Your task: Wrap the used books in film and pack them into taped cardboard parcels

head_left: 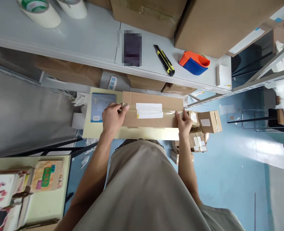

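A long, flat cardboard box (173, 100) lies on the pale yellow table (134, 133) in front of me. A white label (149, 111) sits at its middle, and clear tape (169, 111) runs along its length. My left hand (114, 118) grips the box's left end, thumb and forefinger closed at the tape there. At the opposite end my right hand (184, 123) is closed on the edge, its thumb on top over the tape. Beside my left hand is a blue book (101, 102), partly covered by the fingers.
Above the table, a grey shelf (89, 41) holds a yellow-black utility knife (164, 61), an orange-blue tape dispenser (194, 63), tape rolls (44, 16) and large cartons (219, 25). Small boxes (208, 122) are stacked at right. Books (47, 175) lie on a side table at lower left.
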Tool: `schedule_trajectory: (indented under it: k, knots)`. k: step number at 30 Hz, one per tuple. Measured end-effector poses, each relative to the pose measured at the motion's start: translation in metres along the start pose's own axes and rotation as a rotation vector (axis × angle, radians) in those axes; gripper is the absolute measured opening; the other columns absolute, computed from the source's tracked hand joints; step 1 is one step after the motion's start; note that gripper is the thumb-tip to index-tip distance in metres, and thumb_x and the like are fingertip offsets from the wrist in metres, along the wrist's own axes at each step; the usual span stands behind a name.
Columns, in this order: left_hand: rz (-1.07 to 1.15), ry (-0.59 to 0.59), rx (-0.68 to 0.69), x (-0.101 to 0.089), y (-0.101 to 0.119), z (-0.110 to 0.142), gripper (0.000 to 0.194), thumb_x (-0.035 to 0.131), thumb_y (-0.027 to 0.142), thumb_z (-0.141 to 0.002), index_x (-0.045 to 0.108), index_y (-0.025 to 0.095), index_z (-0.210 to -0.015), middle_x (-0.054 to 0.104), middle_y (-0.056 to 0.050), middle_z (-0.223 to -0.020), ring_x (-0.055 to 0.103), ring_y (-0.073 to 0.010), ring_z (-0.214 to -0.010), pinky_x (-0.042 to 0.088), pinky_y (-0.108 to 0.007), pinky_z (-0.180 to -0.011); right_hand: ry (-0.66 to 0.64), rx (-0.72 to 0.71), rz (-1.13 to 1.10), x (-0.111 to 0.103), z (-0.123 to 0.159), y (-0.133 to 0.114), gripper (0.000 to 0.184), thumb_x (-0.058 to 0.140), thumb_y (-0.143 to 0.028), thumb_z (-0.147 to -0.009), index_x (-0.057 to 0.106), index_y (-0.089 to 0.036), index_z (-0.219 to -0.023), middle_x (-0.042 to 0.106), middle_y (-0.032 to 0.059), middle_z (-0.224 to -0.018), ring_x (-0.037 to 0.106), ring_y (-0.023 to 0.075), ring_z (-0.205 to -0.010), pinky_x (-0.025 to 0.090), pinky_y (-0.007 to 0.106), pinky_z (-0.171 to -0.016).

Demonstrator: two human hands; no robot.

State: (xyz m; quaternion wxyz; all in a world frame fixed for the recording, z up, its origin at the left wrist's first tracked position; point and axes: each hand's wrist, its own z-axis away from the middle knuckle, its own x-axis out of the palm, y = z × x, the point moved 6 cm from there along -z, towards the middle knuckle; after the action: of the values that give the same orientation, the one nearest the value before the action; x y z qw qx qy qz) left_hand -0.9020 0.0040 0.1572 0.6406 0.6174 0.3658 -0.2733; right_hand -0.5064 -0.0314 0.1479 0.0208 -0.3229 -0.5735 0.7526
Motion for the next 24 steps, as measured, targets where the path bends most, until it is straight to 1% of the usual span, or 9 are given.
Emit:
schedule_trajectory:
  k: [3,5,9,12,15,17,19,21,24]
  knots:
    - [0.07,-0.005,0.062,-0.014,-0.001,0.011,0.031,0.065,0.044,-0.108,0.086,0.022,-0.102,0.073,-0.008,-0.092,0.07,-0.0256,-0.084,0.049,-0.035,-0.077,0.069,0.089,-0.247,-0.007,0.01,0.01,0.083,0.095,-0.063,-0.079,0.082,-0.013,-0.144,0.086,0.0131,-0.138,0.075,0.0352,-0.141,0.062,0.052,-0.123]
    - [0.116,-0.004,0.113,-0.03,0.001,0.02,0.032,0.062,0.044,-0.111,0.086,0.023,-0.108,0.075,-0.008,-0.097,0.071,-0.0244,-0.087,0.051,-0.034,-0.079,0.083,0.09,-0.33,-0.014,0.023,0.008,0.077,0.098,-0.061,-0.078,0.085,-0.017,-0.14,0.086,0.0113,-0.138,0.076,0.0345,-0.14,0.061,0.054,-0.125]
    - [0.205,-0.039,0.211,-0.057,-0.004,0.031,0.033,0.056,0.044,-0.114,0.083,0.024,-0.113,0.076,-0.008,-0.106,0.074,-0.0242,-0.098,0.056,-0.033,-0.089,0.099,0.032,-0.366,-0.035,0.054,-0.003,0.066,0.097,-0.058,-0.084,0.087,-0.022,-0.138,0.085,0.0113,-0.142,0.075,0.0337,-0.142,0.057,0.058,-0.129]
    - [0.272,-0.112,0.25,-0.056,-0.021,0.035,0.029,0.058,0.041,-0.111,0.081,0.023,-0.111,0.075,-0.009,-0.106,0.074,-0.0249,-0.102,0.059,-0.034,-0.093,0.065,0.002,-0.317,-0.044,0.071,-0.001,0.06,0.095,-0.056,-0.089,0.086,-0.025,-0.139,0.084,0.0114,-0.143,0.073,0.034,-0.145,0.055,0.06,-0.13]
    - [0.34,-0.165,0.19,-0.036,-0.051,0.047,0.025,0.063,0.041,-0.107,0.08,0.023,-0.109,0.077,-0.01,-0.11,0.076,-0.0244,-0.101,0.063,-0.034,-0.09,0.021,-0.055,-0.221,-0.044,0.082,0.019,0.053,0.095,-0.057,-0.088,0.09,-0.028,-0.132,0.082,0.0108,-0.146,0.072,0.0339,-0.145,0.058,0.057,-0.126]
    - [0.402,-0.189,0.09,-0.016,-0.075,0.062,0.028,0.066,0.046,-0.104,0.08,0.023,-0.11,0.079,-0.01,-0.114,0.077,-0.0236,-0.1,0.066,-0.032,-0.086,-0.001,-0.057,-0.162,-0.038,0.089,0.043,0.048,0.095,-0.059,-0.084,0.092,-0.028,-0.121,0.082,0.0117,-0.141,0.075,0.0338,-0.138,0.063,0.054,-0.118]
    - [0.478,-0.202,-0.041,0.008,-0.1,0.079,0.033,0.068,0.051,-0.1,0.08,0.023,-0.113,0.08,-0.01,-0.12,0.079,-0.0241,-0.103,0.069,-0.034,-0.087,-0.024,0.018,-0.122,-0.028,0.096,0.074,0.048,0.095,-0.063,-0.079,0.093,-0.025,-0.108,0.085,0.0131,-0.128,0.078,0.034,-0.125,0.067,0.053,-0.107]
    - [0.563,-0.222,-0.173,0.033,-0.123,0.095,0.039,0.07,0.053,-0.092,0.079,0.022,-0.113,0.081,-0.011,-0.123,0.081,-0.0269,-0.106,0.071,-0.039,-0.095,-0.063,0.145,-0.124,-0.015,0.104,0.106,0.052,0.094,-0.068,-0.073,0.091,-0.023,-0.099,0.085,0.014,-0.12,0.079,0.033,-0.112,0.068,0.052,-0.1]
    - [0.635,-0.287,-0.379,0.071,-0.151,0.113,0.042,0.075,0.051,-0.079,0.077,0.021,-0.108,0.084,-0.014,-0.118,0.084,-0.0338,-0.111,0.067,-0.049,-0.109,-0.153,0.282,-0.149,0.004,0.116,0.141,0.058,0.089,-0.073,-0.071,0.088,-0.02,-0.096,0.085,0.0135,-0.117,0.078,0.0303,-0.104,0.068,0.051,-0.097]
